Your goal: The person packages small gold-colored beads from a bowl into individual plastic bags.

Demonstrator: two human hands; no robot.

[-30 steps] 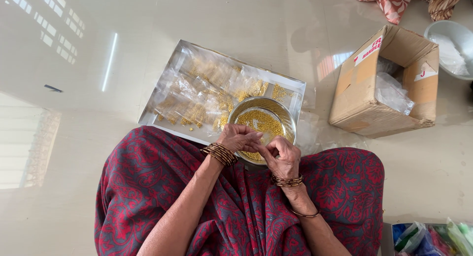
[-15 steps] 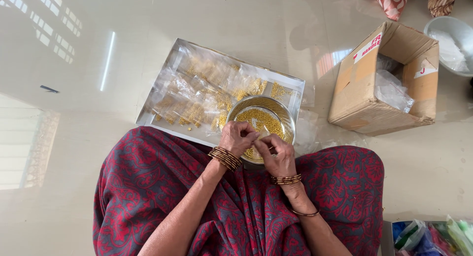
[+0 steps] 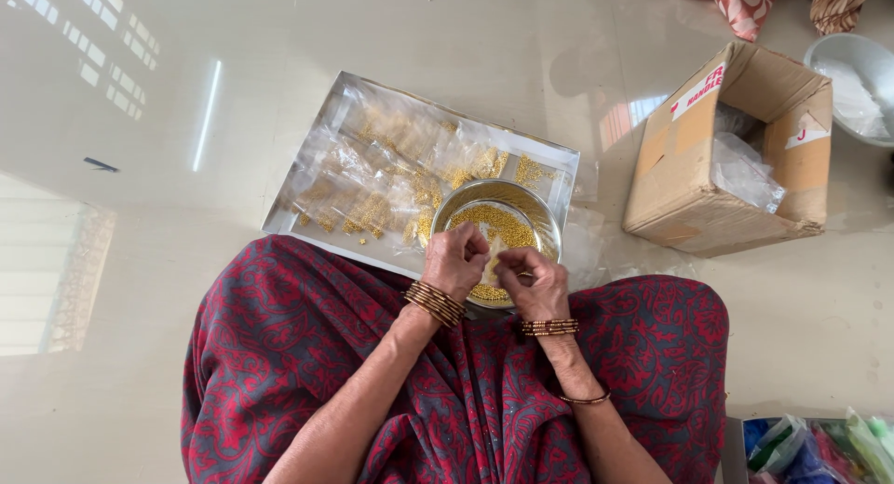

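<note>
Left hand [image 3: 458, 258]: curled over the near rim of the round metal bowl [image 3: 535, 211]; fingers bent inward and close together; whether they pinch anything cannot be told; a stack of gold bangles [image 3: 434, 303] sits on its wrist
Right hand [image 3: 532, 281]: just beside the left, fingertips almost meeting it over the bowl's near rim; fingers drawn together; what they grip, if anything, is too small to see; bangles on this wrist too
Bowl: stands at the near right corner of the flat tray [image 3: 307, 184]; half filled with tiny gold beads [image 3: 505, 221]
Tray: lies on the glossy floor [image 3: 279, 65], its near edge touching the person's lap; covered with clear plastic packets [image 3: 372, 181] of the same gold beads
Lap: dark red patterned cloth [image 3: 298, 354] spread under both forearms
Right of tray: an open cardboard box [image 3: 694, 181] holding clear plastic; beyond it, at the floor's far right, a pale basin [image 3: 852, 65]
Near right corner: coloured packets [image 3: 819, 447], partly cut off
</note>
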